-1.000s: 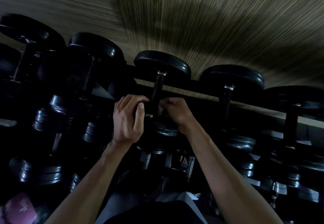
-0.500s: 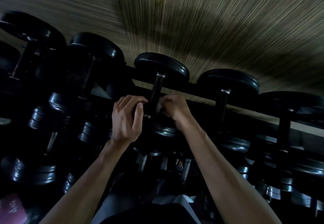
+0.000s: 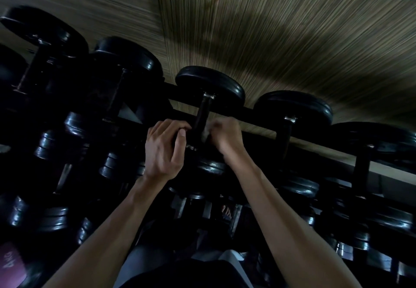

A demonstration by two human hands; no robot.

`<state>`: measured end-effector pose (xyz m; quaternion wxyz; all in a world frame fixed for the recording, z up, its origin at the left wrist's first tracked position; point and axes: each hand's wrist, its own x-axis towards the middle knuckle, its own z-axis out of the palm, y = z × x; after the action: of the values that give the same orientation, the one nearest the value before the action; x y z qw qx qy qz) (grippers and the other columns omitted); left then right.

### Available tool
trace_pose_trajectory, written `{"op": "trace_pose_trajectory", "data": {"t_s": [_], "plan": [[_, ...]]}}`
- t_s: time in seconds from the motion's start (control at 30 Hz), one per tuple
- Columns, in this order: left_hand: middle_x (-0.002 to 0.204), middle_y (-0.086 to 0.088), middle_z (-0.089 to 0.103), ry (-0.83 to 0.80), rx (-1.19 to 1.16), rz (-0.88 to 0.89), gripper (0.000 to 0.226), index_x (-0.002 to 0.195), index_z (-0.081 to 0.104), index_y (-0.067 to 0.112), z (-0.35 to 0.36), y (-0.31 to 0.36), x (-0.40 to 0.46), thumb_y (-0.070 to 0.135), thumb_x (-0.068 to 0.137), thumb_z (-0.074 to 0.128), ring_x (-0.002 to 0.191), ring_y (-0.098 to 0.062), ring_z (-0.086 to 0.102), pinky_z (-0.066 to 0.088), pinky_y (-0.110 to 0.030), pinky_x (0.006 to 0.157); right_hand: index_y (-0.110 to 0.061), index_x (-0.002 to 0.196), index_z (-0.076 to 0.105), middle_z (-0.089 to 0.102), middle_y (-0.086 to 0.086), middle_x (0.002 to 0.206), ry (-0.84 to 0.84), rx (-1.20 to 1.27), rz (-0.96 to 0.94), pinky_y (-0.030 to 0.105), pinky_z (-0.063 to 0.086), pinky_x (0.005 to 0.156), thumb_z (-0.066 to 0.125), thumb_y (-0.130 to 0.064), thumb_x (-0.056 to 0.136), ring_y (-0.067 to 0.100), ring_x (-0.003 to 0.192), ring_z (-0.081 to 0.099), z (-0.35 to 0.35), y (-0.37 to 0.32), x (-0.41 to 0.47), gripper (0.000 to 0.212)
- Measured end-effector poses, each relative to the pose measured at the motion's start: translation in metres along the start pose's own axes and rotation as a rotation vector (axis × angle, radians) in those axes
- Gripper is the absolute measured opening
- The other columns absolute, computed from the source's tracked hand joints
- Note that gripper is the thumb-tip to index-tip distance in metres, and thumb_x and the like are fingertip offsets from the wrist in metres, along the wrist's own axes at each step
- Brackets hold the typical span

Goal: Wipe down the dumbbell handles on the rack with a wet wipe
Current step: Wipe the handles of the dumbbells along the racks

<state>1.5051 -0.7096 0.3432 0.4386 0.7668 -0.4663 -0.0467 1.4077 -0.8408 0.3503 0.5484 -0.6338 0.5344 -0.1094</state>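
Note:
A black dumbbell [image 3: 210,85] lies on the top tier of the rack [image 3: 258,116], its dark handle [image 3: 202,113] running toward me. My right hand [image 3: 226,138] is closed on the right side of the handle's lower end, with a pale wet wipe [image 3: 205,135] showing between its fingers and the bar. My left hand [image 3: 163,150] is curled at the handle's left side, fingertips against the bar near the near-end collar. The near weight plate [image 3: 210,166] sits partly hidden under both hands.
More black dumbbells fill the top tier to the left [image 3: 126,62] and right [image 3: 292,109], with lower tiers of dumbbells [image 3: 51,143] below. A ribbed wood-look wall [image 3: 270,28] rises behind the rack. A pink item [image 3: 11,263] shows at the lower left corner.
Both hands stay on the same handle. The right hand has slid slightly up the bar, and the view has shifted a little.

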Motion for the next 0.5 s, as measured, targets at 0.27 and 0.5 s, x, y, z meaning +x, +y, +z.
{"op": "trace_pose_trajectory", "data": {"t_s": [0.27, 0.5], "plan": [[0.091, 0.002, 0.069, -0.002, 0.014, 0.006, 0.043, 0.1, 0.07, 0.009, -0.001, 0.0, 0.0, 0.029, 0.102, 0.033, 0.084, -0.018, 0.062, 0.046, -0.039, 0.079, -0.003, 0.067, 0.06, 0.062, 0.007, 0.059, 0.191, -0.062, -0.275, 0.031, 0.048, 0.046, 0.058, -0.016, 0.099, 0.016, 0.048, 0.056, 0.009, -0.015, -0.012, 0.035], [0.091, 0.003, 0.069, 0.024, 0.007, 0.007, 0.041, 0.099, 0.071, 0.01, 0.0, -0.001, -0.001, 0.029, 0.101, 0.034, 0.083, -0.016, 0.061, 0.046, -0.039, 0.079, -0.011, 0.076, 0.071, 0.065, -0.011, 0.064, 0.138, -0.076, -0.289, 0.011, 0.047, 0.052, 0.068, -0.015, 0.092, -0.002, 0.058, 0.063, -0.003, -0.019, -0.023, 0.017]]}}
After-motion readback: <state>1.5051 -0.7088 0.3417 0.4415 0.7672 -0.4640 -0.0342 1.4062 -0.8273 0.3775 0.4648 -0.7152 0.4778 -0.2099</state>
